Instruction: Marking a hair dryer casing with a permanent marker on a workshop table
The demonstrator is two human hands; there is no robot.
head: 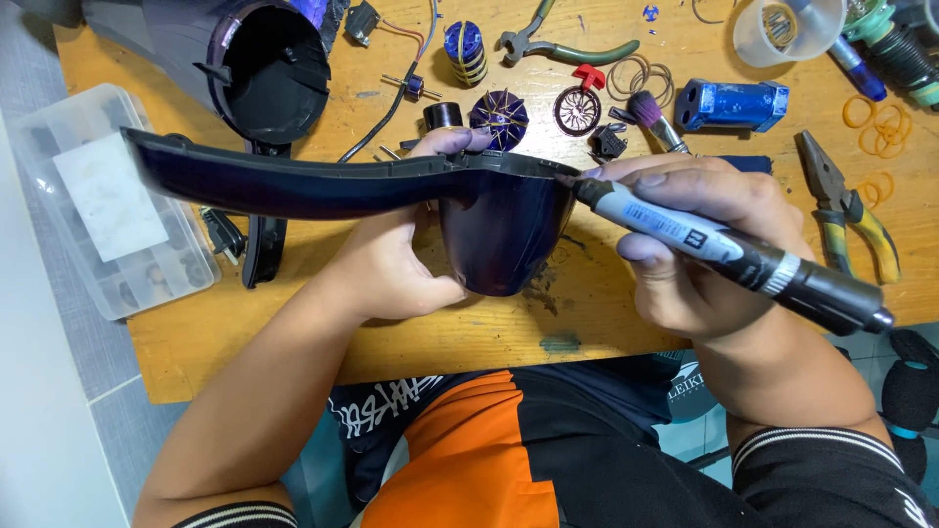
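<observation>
My left hand (396, 264) grips a dark purple hair-dryer shell half (323, 186), its handle stretching left and its rounded body (504, 240) below my thumb. My right hand (699, 254) holds a thick black and grey marker (724, 249), whose tip touches the right rim of the shell. Both hands hover over a wooden table (293, 342).
The other dark dryer housing (259, 68) lies at the back left. A clear plastic parts box (103, 200) sits at the left. Pliers (851, 210), green-handled cutters (562, 44), a blue block (734, 103), rubber bands (875, 117), a small brush (655, 117), motor parts and wires lie scattered at the back.
</observation>
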